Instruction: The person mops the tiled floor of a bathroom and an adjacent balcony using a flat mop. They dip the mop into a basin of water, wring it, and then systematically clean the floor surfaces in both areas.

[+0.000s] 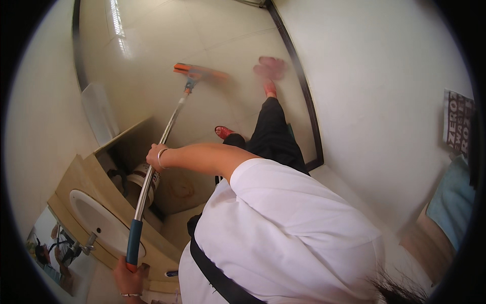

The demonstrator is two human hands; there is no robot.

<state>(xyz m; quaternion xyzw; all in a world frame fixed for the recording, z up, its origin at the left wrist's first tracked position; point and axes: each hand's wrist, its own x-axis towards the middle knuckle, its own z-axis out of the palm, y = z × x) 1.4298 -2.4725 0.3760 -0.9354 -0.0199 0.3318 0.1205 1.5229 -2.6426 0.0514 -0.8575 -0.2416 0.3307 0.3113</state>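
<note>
A floor squeegee or wiper (201, 72) has an orange and grey head on the pale floor, somewhat blurred. Its long metal pole (172, 121) slants down to a blue grip with an orange end. My right hand (155, 156), with a silver bangle at the wrist, is closed around the middle of the pole. Lower down, my left hand (129, 275) holds the grip's orange end, beside the washbasin (100, 218).
Red slippers (271, 68) lie blurred near the dark wall edging, close to my red-shod foot (270, 88). Under the counter (85, 176) stands a bucket (138, 180). A mirror (49, 243) is behind the tap (89, 243). At right hangs a blue towel (452, 201).
</note>
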